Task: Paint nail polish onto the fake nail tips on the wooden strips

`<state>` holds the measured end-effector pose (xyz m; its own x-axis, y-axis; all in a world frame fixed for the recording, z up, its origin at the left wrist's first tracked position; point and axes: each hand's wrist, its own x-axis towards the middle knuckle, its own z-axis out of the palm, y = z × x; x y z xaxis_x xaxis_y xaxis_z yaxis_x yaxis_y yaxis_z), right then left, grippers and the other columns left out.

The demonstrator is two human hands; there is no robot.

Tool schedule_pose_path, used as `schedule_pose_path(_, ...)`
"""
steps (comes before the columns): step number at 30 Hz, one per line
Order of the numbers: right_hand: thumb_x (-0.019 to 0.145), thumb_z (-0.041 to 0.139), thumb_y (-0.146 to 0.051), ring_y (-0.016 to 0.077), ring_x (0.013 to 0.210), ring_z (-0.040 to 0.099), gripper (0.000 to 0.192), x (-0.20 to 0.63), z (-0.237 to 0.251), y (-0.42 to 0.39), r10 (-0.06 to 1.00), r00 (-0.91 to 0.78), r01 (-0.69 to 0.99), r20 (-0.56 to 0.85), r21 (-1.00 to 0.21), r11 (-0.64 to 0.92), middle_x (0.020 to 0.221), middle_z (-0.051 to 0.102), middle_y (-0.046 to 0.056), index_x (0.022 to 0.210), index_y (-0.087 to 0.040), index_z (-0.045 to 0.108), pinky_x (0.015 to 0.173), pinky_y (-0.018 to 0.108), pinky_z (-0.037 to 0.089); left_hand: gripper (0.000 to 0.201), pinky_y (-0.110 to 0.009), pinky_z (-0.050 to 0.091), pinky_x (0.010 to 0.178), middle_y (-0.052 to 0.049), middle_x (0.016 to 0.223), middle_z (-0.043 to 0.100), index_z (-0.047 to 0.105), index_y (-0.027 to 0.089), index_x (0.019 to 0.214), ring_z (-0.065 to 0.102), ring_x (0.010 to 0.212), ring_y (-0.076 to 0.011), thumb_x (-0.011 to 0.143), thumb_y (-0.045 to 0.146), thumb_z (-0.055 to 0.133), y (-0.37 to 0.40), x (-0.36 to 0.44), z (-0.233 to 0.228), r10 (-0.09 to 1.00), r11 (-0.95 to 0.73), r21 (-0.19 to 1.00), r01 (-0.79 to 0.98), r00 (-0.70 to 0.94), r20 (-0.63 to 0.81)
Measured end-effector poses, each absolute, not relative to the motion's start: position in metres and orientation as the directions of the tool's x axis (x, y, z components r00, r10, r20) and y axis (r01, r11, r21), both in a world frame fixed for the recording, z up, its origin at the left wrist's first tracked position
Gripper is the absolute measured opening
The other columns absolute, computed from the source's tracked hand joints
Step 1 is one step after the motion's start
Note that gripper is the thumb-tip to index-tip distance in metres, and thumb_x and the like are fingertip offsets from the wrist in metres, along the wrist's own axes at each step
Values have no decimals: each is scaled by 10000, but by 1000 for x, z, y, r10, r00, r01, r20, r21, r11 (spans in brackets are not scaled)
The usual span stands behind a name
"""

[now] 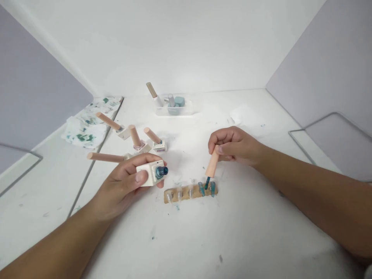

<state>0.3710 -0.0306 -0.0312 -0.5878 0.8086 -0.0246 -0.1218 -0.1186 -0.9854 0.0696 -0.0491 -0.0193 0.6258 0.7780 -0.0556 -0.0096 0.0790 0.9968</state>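
Note:
My left hand [128,182] holds a small white square nail-polish bottle [151,173], tilted so its open teal neck points right. My right hand [232,146] grips a peach wooden brush cap [212,164], and its teal brush tip touches a strip of fake nails. That brown strip [190,192] lies flat on the white table between both hands and carries several clear nail tips. The two tips at its right end are painted teal.
Several capped polish bottles with long wooden caps [135,136] stand behind my left hand. A clear tray [176,106] with more bottles sits at the back. A paint-stained tissue [87,124] lies far left. Grey wall panels rise on both sides.

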Motion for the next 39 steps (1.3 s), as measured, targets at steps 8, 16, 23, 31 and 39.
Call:
schedule_pose_path(8,744,557,-142,44,467,339,69,360,-15,-41,844,-524,195,-115,-981,-12,543,453,-56,753,-136,625,446,199,273,316,-200,485,619,-46,769,646,632,199,1099,569,733,-149,882,421,575,-43,64,-24,746,11,1000,3,666,-10)
schedule_pose_path(16,757,535,-156,48,459,331,99,362,-19,-40,876,-471,237,-106,-971,11,526,418,-57,755,-148,633,449,204,276,294,-223,474,635,-39,764,637,641,216,1092,574,729,-152,875,410,594,-43,65,-24,757,-3,1000,-4,654,4)
schedule_pose_path(23,731,531,-121,45,424,327,100,362,-20,-36,874,-471,135,-117,-989,-60,481,411,-63,735,-145,628,424,207,259,291,-242,486,638,-36,750,640,649,226,1081,576,706,-153,867,419,606,-44,65,-22,757,13,1000,-15,653,0)
schedule_pose_path(31,740,523,-105,46,414,314,103,363,-23,-35,845,-524,5,-110,-992,-126,466,408,-64,741,-146,617,432,216,259,305,-254,502,616,-56,755,642,663,200,1057,587,689,-159,841,414,639,-44,65,-24,785,18,1000,-14,620,-6)
schedule_pose_path(39,714,529,-89,50,405,323,101,363,-22,-31,872,-469,86,-137,-990,-109,436,394,-68,722,-144,614,421,203,268,298,-267,496,621,-54,744,638,653,200,1058,580,696,-167,854,415,623,-44,64,-23,775,16,1000,-12,631,-5)
